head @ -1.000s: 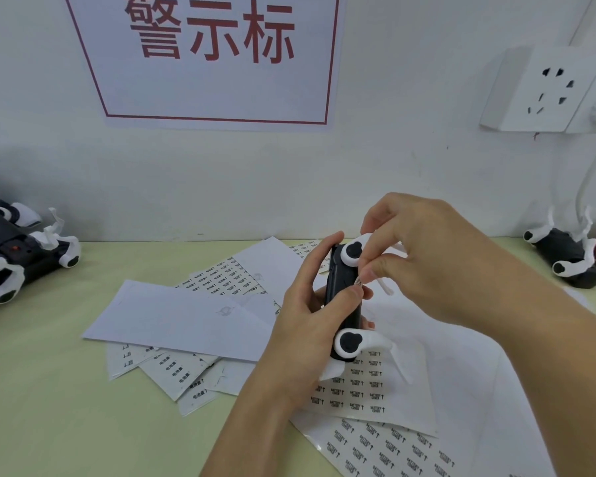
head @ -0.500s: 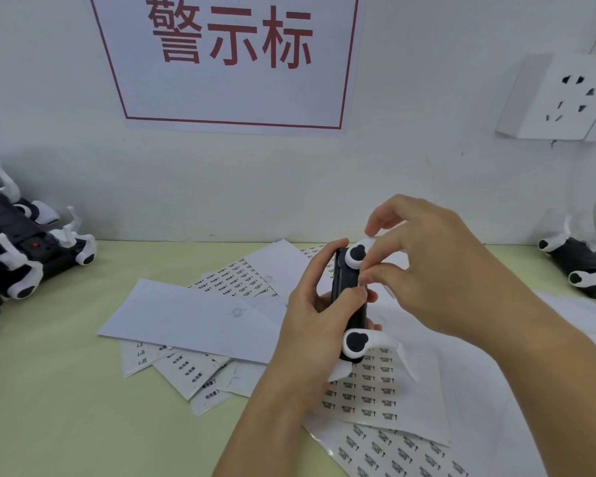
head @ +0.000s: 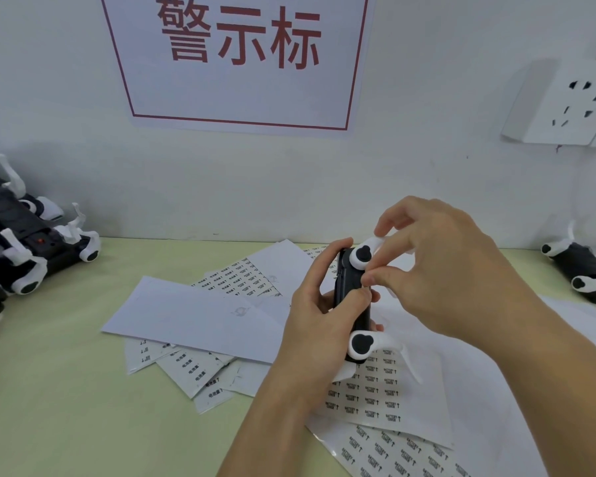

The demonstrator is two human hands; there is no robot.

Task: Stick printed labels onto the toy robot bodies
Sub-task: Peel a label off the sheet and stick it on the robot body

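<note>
You hold the black plastic toy robot body with white legs (head: pixel 353 297) upright above the pale green counter (head: pixel 66 390). Your left hand (head: pixel 319 325) grips it, thumb across its front. Your right hand (head: pixel 441 270) pinches thumb and forefinger at its side; any label there is too small to see. White printed label sheets (head: pixel 375 394) lie beneath. More black-and-white toy robots (head: pixel 21 256) lie at far left.

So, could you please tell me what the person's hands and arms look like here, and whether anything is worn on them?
Both are bare: the left hand and right hand show no gloves, rings or watch, and both forearms are uncovered, with no sleeves in view.
</note>
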